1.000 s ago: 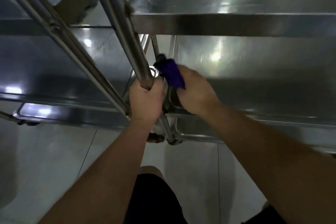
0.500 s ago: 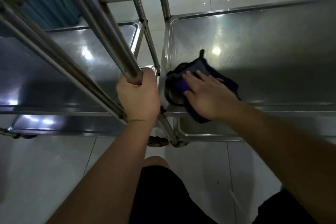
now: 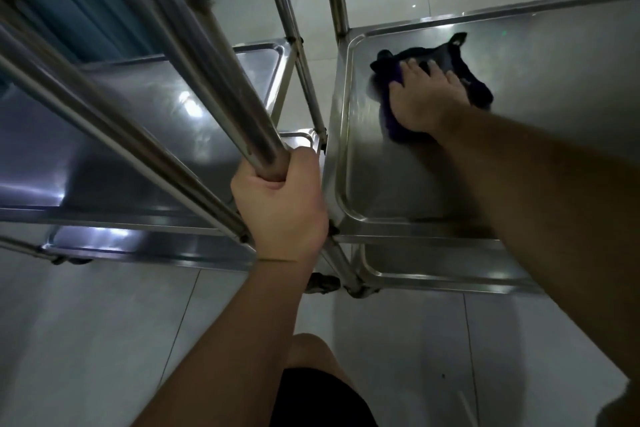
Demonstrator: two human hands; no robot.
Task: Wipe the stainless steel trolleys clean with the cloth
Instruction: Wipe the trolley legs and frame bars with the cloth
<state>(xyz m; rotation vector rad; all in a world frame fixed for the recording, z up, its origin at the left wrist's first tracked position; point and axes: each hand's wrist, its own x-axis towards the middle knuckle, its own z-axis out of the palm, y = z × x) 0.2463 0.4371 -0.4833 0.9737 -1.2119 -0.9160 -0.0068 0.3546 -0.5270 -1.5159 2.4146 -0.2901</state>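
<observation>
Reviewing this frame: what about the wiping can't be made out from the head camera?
- Dark purple cloth: its middle is hidden under the flat right hand.
- Steel shelf tray: its right side is cut off by the frame edge; whether it is clean is unreadable in dim light and glare.
- Trolley top: cut off by the upper edge.
- Steel upright tube: the gripped section is hidden inside the left hand.

- Two stainless steel trolleys: one at frame left (image 3: 145,135), one at frame right (image 3: 519,87).
- One dark purple cloth (image 3: 446,59), upper right.
- Two hands: left hand (image 3: 280,204) centre, right hand (image 3: 426,97) upper right.
</observation>
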